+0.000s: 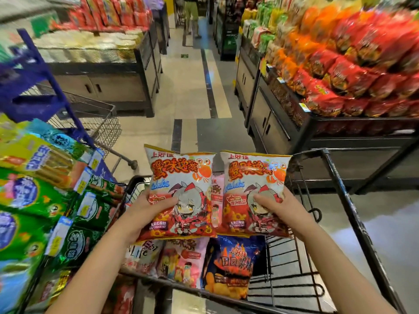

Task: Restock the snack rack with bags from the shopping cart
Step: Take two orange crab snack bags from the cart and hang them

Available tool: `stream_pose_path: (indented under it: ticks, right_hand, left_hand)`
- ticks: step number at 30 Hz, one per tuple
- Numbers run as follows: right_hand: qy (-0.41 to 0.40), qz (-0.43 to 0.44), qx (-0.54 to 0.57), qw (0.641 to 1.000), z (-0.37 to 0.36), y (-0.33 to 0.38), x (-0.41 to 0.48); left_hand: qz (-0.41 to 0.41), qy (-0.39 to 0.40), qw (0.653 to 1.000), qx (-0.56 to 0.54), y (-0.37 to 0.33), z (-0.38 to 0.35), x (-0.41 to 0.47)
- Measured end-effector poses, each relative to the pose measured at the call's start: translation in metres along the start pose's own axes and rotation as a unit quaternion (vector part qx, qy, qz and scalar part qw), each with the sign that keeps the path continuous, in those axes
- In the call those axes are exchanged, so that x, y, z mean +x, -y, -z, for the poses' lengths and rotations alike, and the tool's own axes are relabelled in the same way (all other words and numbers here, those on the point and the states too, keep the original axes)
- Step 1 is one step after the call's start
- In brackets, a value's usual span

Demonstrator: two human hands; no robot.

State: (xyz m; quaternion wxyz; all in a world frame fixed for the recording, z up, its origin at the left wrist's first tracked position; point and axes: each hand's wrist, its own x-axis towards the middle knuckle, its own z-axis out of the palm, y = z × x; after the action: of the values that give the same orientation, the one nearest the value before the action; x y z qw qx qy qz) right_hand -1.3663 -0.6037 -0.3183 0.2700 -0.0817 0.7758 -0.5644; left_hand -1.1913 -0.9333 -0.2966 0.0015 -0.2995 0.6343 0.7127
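Observation:
Above the black wire shopping cart (340, 191) I hold two matching white-and-red snack bags with a cartoon girl and a crab. My left hand (147, 209) grips the left bag (179, 177) at its lower left side. My right hand (278, 207) grips the right bag (254, 177) at its lower right side. Both bags stand upright, side by side, almost touching. In the cart below lie a pink bag (183, 261), a dark blue bag with flames (233, 266) and a pale bag (142, 254). The snack rack (45, 191) with green and yellow bags is at my left.
A display stand heaped with red and orange bags (353, 71) fills the right. Another stand (102, 64) is at the far left, with a second wire cart (99, 118) and blue frame (40, 71) before it. The aisle floor (190, 87) runs ahead, where a person (192, 14) stands.

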Motion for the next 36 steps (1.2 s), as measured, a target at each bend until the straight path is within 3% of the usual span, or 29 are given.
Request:
stream_pose_path:
  ticks: [9,18,23,29,36]
  right_hand:
    - [0.154,0.062,0.010,0.986,-0.039,0.043,0.014]
    - [0.322,0.088,-0.058,0.941,-0.082,0.048,0.047]
    - [0.397,0.132,-0.130,0.899,-0.134,0.044,0.023]
    - [0.511,0.127,-0.175,0.832,-0.208,0.045,-0.049]
    - [0.663,0.163,-0.148,0.715,-0.270,0.042,-0.177]
  left_hand:
    - [-0.001,-0.122,0.991,-0.061,0.023,0.029,-0.058]
    - [-0.030,-0.279,0.946,-0.163,0.074,0.007,-0.166]
    - [-0.045,-0.384,0.897,-0.214,0.112,-0.022,-0.243]
    - [-0.046,-0.490,0.832,-0.254,0.162,-0.051,-0.362]
    - [-0.083,-0.632,0.723,-0.266,0.208,-0.111,-0.498]
